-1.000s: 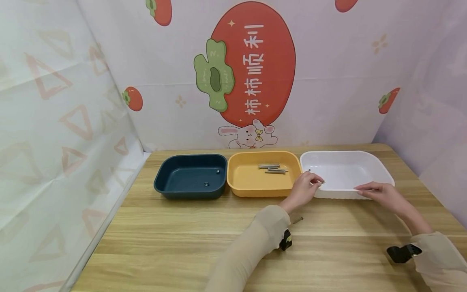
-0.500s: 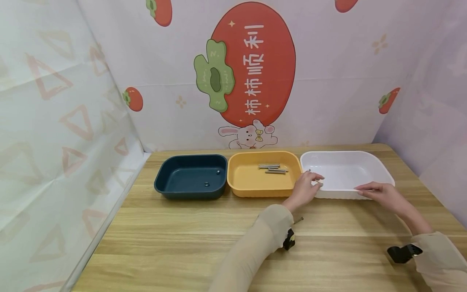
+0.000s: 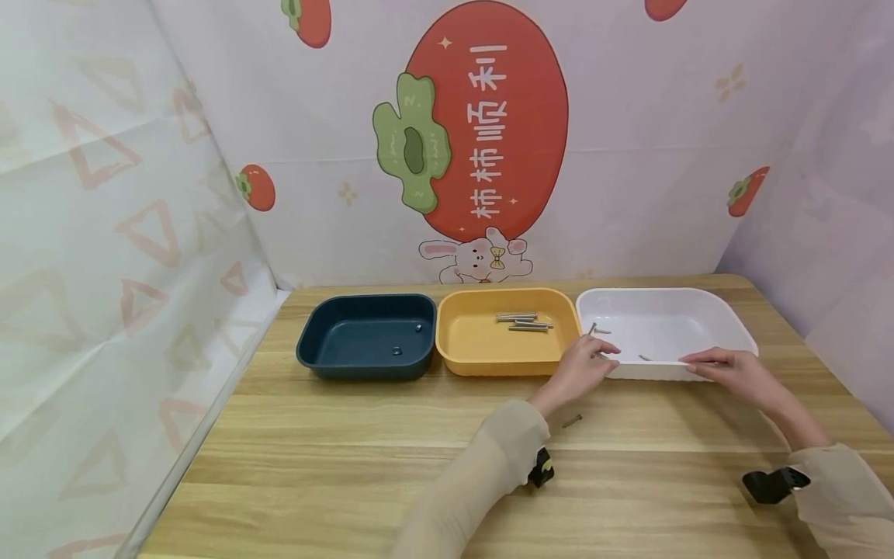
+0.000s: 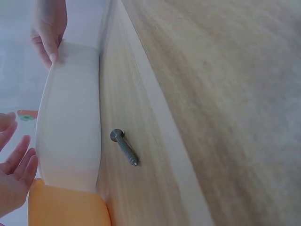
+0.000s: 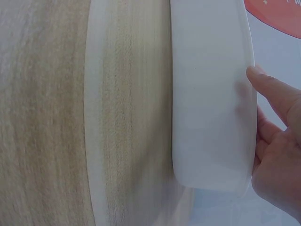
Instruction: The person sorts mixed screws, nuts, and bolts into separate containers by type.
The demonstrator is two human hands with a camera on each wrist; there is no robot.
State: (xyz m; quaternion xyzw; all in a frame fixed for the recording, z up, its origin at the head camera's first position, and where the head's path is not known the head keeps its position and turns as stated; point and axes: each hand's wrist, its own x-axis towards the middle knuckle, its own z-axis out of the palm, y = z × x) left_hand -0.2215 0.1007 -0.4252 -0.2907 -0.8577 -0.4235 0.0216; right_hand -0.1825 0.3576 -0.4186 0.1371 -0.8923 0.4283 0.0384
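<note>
My left hand hangs over the near left corner of the white tray. In the left wrist view, its fingers are loosely bent and apart, with nothing seen between them. Beside that hand a screw leans in the tray's left end, close to another small screw. A further screw shows just inside the front wall. My right hand pinches the tray's front rim near the right corner, thumb outside and fingers inside. On the table below my left hand lies a dark screw.
An orange tray with several long bolts adjoins the white one on the left. Farther left stands a dark blue tray with two small nuts. A printed cloth hangs behind the table.
A small screw held in my left fingertips has been let go, and a screw now shows inside the white tray's front wall. My left hand has drawn slightly left; the right hand stays put.
</note>
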